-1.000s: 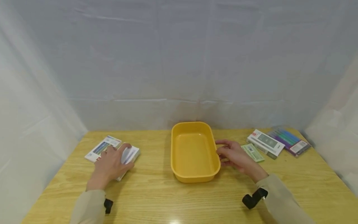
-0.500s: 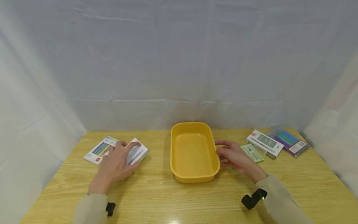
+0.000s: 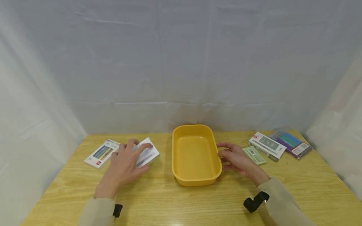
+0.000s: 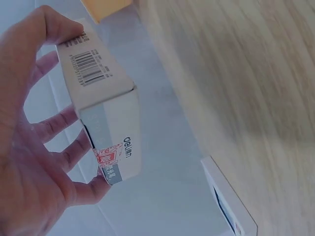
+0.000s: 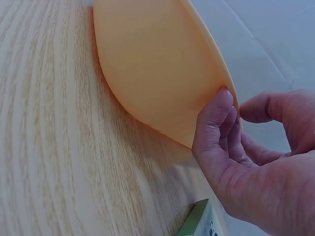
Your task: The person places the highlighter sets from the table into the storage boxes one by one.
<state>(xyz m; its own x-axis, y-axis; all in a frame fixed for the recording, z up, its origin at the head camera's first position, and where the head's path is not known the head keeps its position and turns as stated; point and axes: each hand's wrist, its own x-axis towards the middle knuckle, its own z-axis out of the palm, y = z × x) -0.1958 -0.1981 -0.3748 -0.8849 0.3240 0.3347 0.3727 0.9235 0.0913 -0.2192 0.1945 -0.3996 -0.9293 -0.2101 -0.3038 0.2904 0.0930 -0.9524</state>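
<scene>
Your left grip (image 3: 124,168) is grasping a white box (image 3: 147,153), thumb and fingers closing on its sides; you are holding it tilted and clear of the bench (image 3: 158,205), left of center in the head view. Your right grip (image 3: 238,158) is touching the right side of the yellow tray (image 3: 197,181), which is standing near the center; whether you are pinching its rim I cannot tell. A pencil pack (image 3: 102,153) is lying at the lower left; a green packet (image 3: 254,155), a gray-fronted box (image 3: 267,145) and a pen pouch (image 3: 291,142) are lying at the lower right.
</scene>
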